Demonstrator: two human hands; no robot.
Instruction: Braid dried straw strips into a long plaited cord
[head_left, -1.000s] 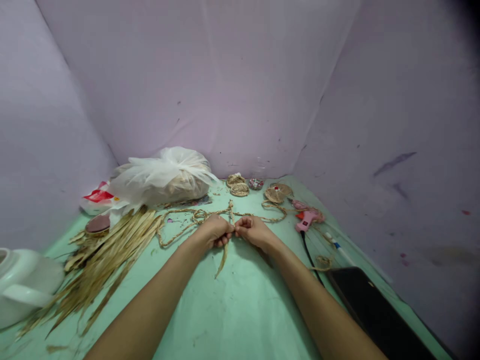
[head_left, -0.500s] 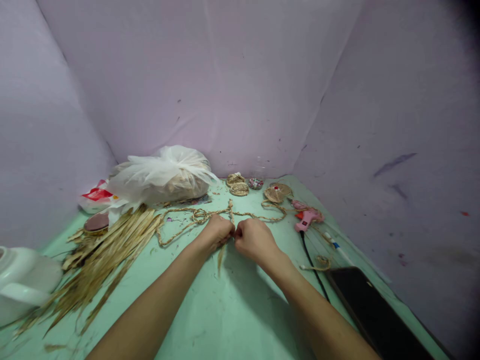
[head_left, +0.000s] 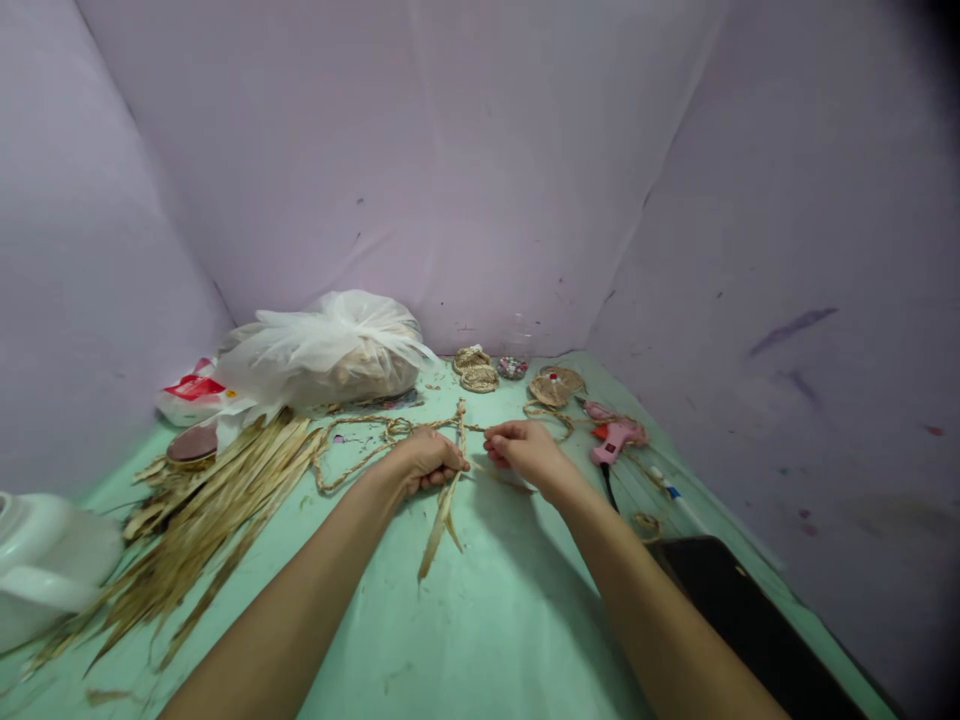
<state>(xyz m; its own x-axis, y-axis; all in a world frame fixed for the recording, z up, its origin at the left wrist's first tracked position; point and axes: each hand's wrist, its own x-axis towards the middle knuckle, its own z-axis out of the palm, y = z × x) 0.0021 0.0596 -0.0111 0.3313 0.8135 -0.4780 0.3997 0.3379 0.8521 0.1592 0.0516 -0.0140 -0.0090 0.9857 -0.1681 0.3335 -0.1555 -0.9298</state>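
Observation:
My left hand is closed in a pinch on the lower end of a braided cord of dried plant fibre. Loose leaf strips hang from that grip toward me over the green surface. To the right, apart from the left, is my right hand, its thumb and fingers pinched together. A thin dried strand runs from the left hand's grip to under the right hand, and seems held there; the fingertips partly hide it. More braided cord loops across the table behind my hands.
Dried leaf strips lie left, near a white jug. A tied plastic bag stands behind. Woven coils, a bead container and a woven disc sit at the back; a pink glue gun and black phone are right.
My right hand has moved a little right and up, away from the left, and its fingers have loosened into a pinch. The leaf strips below the left hand now show more, spread apart.

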